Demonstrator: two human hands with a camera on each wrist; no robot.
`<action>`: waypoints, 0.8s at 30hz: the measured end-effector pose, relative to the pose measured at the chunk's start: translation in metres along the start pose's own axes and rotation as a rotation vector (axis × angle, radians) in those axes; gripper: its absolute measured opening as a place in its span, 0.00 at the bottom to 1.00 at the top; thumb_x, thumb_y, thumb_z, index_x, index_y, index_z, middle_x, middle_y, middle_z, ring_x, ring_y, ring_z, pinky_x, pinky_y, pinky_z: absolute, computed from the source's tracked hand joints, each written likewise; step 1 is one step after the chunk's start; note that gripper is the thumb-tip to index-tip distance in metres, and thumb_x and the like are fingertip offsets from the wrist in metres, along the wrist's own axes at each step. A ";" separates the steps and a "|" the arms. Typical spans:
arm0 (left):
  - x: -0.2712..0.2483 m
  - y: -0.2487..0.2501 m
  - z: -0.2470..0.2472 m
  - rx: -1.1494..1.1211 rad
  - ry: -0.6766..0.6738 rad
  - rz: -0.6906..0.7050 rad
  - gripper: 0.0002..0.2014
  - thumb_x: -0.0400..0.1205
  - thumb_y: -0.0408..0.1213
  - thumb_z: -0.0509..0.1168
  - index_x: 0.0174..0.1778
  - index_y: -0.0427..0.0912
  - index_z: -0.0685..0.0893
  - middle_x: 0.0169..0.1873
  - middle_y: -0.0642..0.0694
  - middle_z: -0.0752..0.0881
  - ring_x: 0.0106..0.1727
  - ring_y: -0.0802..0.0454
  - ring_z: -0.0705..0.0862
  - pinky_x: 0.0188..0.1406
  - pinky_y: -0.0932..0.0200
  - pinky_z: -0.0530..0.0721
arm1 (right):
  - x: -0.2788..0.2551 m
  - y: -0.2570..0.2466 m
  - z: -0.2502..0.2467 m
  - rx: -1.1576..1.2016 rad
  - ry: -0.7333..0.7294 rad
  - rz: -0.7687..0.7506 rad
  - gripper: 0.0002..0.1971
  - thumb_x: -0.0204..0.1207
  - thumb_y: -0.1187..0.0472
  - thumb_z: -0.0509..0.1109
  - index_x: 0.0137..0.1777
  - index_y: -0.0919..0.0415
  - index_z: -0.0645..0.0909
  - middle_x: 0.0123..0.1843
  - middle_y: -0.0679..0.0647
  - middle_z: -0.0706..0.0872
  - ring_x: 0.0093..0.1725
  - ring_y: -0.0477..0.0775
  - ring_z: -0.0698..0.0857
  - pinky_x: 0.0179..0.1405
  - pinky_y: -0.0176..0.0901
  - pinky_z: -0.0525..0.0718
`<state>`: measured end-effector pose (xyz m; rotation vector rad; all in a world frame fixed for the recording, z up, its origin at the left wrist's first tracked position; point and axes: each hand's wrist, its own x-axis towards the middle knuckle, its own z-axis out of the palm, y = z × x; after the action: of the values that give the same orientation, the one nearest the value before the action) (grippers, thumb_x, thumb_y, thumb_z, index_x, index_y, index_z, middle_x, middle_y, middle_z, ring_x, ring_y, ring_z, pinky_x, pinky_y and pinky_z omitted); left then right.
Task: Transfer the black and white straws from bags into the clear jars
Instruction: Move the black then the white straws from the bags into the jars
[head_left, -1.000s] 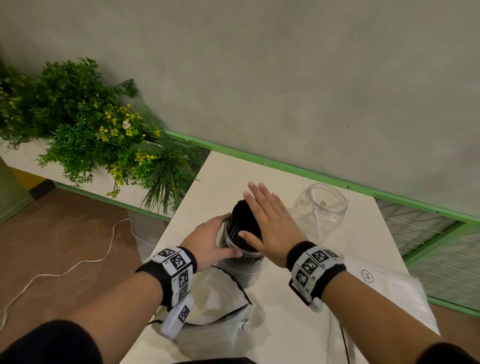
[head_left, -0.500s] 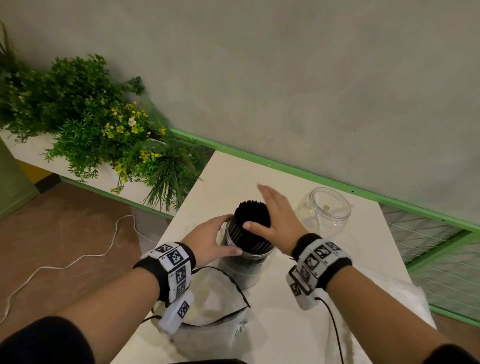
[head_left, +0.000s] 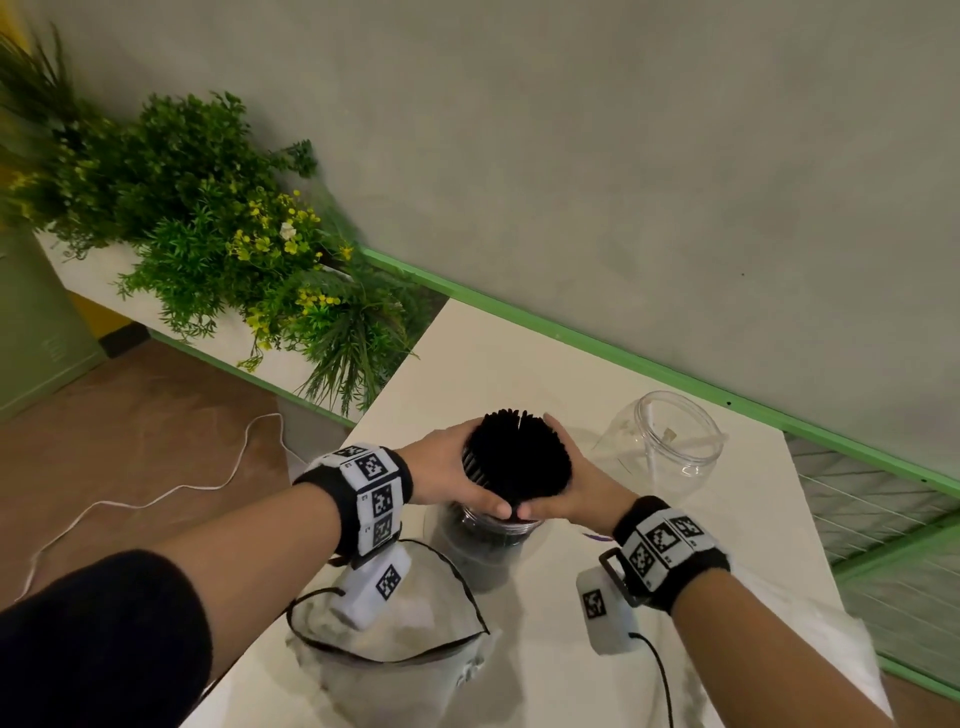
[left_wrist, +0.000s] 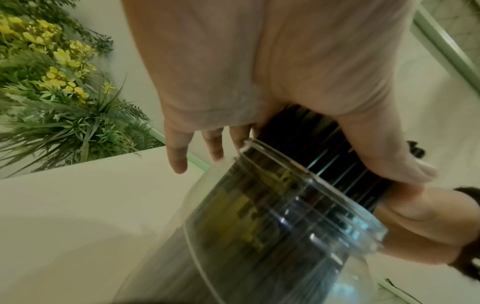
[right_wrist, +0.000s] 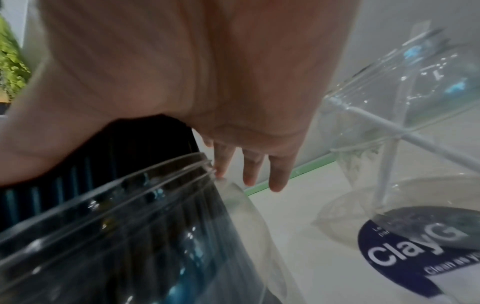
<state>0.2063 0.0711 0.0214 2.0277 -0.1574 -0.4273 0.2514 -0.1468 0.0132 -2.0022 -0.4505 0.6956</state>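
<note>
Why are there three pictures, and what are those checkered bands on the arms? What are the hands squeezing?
There is no robot, just a person. The big picture comes from a camera on their head; the other two come from cameras on each wrist, beside those patterned bands. The left hand and right hand wrap around a bundle of black straws standing in a clear jar on the white table. A second jar beside it holds only a few white straws. An opened clear bag lies nearer the person.

jar base behind hands, white bag cut off at edge
</note>
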 end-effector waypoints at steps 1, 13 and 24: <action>0.001 0.003 -0.001 0.005 -0.014 -0.011 0.43 0.50 0.58 0.81 0.62 0.66 0.71 0.65 0.57 0.80 0.69 0.56 0.76 0.74 0.48 0.72 | 0.002 -0.005 -0.001 -0.007 -0.044 -0.039 0.60 0.50 0.55 0.87 0.81 0.49 0.55 0.76 0.49 0.71 0.76 0.45 0.71 0.71 0.37 0.73; 0.005 0.007 0.003 -0.191 0.078 0.019 0.49 0.49 0.55 0.80 0.68 0.55 0.69 0.61 0.58 0.80 0.65 0.58 0.78 0.63 0.62 0.78 | -0.001 -0.018 0.010 0.102 0.150 -0.158 0.62 0.45 0.53 0.86 0.80 0.49 0.54 0.66 0.46 0.78 0.64 0.36 0.81 0.67 0.40 0.79; -0.013 -0.012 0.003 -0.077 0.168 0.054 0.46 0.71 0.53 0.74 0.82 0.58 0.56 0.79 0.55 0.65 0.79 0.58 0.63 0.73 0.58 0.64 | -0.029 -0.003 0.052 -0.143 0.597 -0.202 0.56 0.53 0.36 0.82 0.78 0.43 0.54 0.73 0.44 0.60 0.70 0.40 0.68 0.73 0.50 0.73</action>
<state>0.1928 0.0785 0.0124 1.9687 -0.0901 -0.2246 0.1960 -0.1273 0.0029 -2.1385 -0.3375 -0.0731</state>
